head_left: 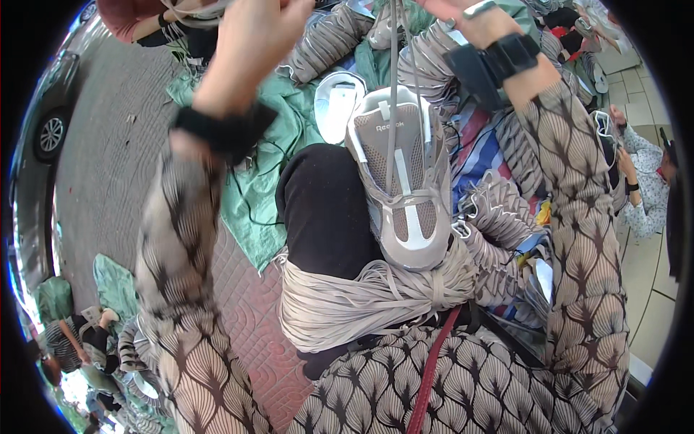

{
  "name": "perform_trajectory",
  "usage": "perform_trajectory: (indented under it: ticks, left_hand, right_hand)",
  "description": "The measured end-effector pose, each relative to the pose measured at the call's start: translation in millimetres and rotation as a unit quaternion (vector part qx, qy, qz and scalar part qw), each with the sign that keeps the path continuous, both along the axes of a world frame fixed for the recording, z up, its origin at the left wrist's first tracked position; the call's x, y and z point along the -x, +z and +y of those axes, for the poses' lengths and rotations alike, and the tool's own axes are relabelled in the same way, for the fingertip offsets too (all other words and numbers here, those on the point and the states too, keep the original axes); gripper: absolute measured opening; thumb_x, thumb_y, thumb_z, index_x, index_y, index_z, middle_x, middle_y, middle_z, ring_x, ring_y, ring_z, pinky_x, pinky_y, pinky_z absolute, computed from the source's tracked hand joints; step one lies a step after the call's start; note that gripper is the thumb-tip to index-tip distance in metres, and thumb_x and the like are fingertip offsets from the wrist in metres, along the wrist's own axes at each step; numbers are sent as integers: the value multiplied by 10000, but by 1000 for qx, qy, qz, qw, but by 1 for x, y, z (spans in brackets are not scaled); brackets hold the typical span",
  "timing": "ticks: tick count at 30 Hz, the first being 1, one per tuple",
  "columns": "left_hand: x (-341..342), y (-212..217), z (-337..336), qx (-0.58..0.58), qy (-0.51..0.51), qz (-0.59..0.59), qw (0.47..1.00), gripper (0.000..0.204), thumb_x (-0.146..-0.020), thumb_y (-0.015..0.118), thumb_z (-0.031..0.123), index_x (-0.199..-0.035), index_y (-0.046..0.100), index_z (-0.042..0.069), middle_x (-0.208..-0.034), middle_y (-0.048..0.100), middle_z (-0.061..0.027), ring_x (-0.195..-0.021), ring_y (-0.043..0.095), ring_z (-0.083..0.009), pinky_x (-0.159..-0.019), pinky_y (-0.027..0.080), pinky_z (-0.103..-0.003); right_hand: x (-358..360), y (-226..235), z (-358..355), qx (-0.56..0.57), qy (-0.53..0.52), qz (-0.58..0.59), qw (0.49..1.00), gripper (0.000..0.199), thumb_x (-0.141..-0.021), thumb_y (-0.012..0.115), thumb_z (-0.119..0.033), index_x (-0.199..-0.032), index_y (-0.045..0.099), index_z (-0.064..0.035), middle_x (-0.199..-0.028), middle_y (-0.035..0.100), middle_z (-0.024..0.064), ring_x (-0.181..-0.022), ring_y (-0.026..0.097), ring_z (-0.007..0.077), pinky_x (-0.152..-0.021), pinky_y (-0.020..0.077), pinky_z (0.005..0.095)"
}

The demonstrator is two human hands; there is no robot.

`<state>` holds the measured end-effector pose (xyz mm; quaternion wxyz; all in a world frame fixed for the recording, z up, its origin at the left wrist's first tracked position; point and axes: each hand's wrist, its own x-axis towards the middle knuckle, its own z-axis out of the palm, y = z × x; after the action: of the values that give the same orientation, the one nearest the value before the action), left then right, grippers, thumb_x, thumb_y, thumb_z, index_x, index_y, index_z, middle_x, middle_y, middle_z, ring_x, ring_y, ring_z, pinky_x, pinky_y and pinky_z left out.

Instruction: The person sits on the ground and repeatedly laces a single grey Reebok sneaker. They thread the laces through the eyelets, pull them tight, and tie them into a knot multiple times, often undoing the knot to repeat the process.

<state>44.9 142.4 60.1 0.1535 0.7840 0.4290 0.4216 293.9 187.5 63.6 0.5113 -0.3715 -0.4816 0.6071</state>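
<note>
A grey-beige mesh sneaker (405, 173) lies over my lap, toe toward me. Two pale shoelaces (393, 79) rise taut from it and leave the picture at the top. Up at the left, my left hand (260, 43) is smeared by motion, its fingertips cut off by the upper edge. My right hand (481, 25) is at the top right of the laces, fingers bent inward; the upper edge hides their tips and whatever they grip. A thick bundle of flat beige laces (369, 300) is tied around my black-clad thigh (322, 210), just below the sneaker's toe.
A white-lined shoe (340, 105) lies on a green sheet (253, 173) beyond my knee. Several similar shoes (499, 210) are piled at the right. Other people (640, 173) sit on both sides and at the upper left. A parked car (54, 137) stands at the left.
</note>
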Motion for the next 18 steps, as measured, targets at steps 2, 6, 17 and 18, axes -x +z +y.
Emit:
perform_trajectory:
  ticks: [2, 6, 17, 18]
  left_hand:
    - [6, -10, -34, 27, -83, 33, 996, 183, -911, 671, 162, -992, 697, 0, -874, 691, -74, -705, 576, -102, -643, 471, -276]
    - [-3, -48, -133, 234, -159, 96, 954, 143, -848, 680, 184, -871, 672, 44, -715, 654, -141, -678, 655, -310, -605, 505, -414]
    - [-8, -70, -156, 373, -238, 84, 893, 94, -857, 673, 100, -854, 639, 12, -638, 594, -38, -570, 576, -141, -521, 431, -302]
    - [2, -65, -151, 408, -263, 67, 872, 91, -869, 666, 92, -854, 629, 11, -647, 572, -7, -576, 536, -101, -519, 412, -280]
  right_hand:
    - [-13, -14, 7, 47, 18, -48, 998, 244, -1053, 444, -203, -944, 574, -27, -763, 585, 33, -635, 588, 139, -641, 555, 344]
    - [-5, -57, -48, 76, 123, -144, 979, 272, -1040, 505, -245, -1010, 635, -8, -799, 638, 10, -691, 632, 89, -678, 543, 259]
    - [14, -82, -116, 48, 79, -269, 959, 295, -1058, 466, -248, -939, 640, -42, -738, 584, -31, -633, 526, 33, -601, 444, 175]
    - [15, -85, -118, 43, 75, -266, 960, 295, -1057, 467, -247, -936, 641, -42, -732, 582, -32, -626, 522, 32, -595, 441, 174]
